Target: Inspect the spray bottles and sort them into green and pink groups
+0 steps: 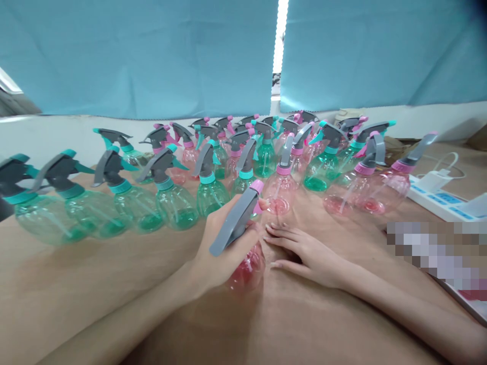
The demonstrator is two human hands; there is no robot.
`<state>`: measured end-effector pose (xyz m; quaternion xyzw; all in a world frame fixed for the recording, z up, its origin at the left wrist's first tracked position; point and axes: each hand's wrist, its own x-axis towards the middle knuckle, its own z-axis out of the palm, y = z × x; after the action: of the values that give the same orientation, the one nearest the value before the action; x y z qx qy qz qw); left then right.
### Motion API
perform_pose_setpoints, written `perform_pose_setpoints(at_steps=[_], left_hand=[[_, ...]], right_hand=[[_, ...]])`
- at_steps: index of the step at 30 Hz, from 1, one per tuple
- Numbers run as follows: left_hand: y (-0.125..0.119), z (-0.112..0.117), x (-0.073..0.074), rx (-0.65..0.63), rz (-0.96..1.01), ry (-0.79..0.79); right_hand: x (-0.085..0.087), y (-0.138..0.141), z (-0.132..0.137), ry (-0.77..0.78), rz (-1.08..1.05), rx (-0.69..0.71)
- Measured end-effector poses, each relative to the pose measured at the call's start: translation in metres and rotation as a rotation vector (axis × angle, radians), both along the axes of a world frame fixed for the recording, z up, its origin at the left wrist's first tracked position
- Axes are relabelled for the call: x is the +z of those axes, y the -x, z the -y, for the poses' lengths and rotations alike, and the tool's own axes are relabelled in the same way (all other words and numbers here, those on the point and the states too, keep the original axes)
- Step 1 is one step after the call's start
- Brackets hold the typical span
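My left hand (pixel 218 253) is wrapped round the neck of a pink spray bottle (pixel 245 271) with a grey trigger head and pink nozzle. The bottle is see-through and stands near the middle of the table; its collar is hidden by my fingers. Just right of it, my right hand (pixel 304 248) lies low over the tabletop, fingers stretched out and holding nothing. Its fingertips are close to the bottle; whether they touch it I cannot tell. Beyond my hands stand another pink spray bottle (pixel 281 190) and a green spray bottle (pixel 213 195).
A row of green spray bottles (pixel 177 205) runs along the left, with several pink and green ones behind. Two pink bottles (pixel 350 192) stand to the right. A white power strip (pixel 441 197) with a plugged-in charger lies at the right edge. Blue cloth (pixel 152 61) hangs behind.
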<state>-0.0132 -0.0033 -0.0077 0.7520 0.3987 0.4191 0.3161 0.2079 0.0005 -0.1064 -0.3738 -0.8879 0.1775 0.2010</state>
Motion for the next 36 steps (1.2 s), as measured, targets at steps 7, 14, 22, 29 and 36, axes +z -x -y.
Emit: perform_pose_setpoints(at_steps=[7, 14, 22, 29, 36], left_hand=[[-0.0003, -0.0007, 0.0003, -0.019, -0.003, 0.002], [0.0003, -0.0004, 0.0006, -0.013, 0.002, 0.007], [-0.0001, -0.0005, -0.0006, -0.002, -0.001, -0.004], [-0.0001, -0.0004, 0.0000, -0.001, 0.009, 0.002], [0.0007, 0.0001, 0.0000, -0.011, -0.001, 0.008]], right_hand=[[0.0005, 0.0003, 0.0003, 0.006, 0.012, -0.006], [0.0003, 0.0002, 0.0002, -0.002, -0.004, -0.003], [-0.0015, 0.0006, -0.0003, -0.003, -0.016, -0.004], [-0.0014, 0.0003, -0.0003, -0.006, -0.010, -0.004], [-0.0011, 0.0003, 0.0000, -0.008, -0.021, -0.004]])
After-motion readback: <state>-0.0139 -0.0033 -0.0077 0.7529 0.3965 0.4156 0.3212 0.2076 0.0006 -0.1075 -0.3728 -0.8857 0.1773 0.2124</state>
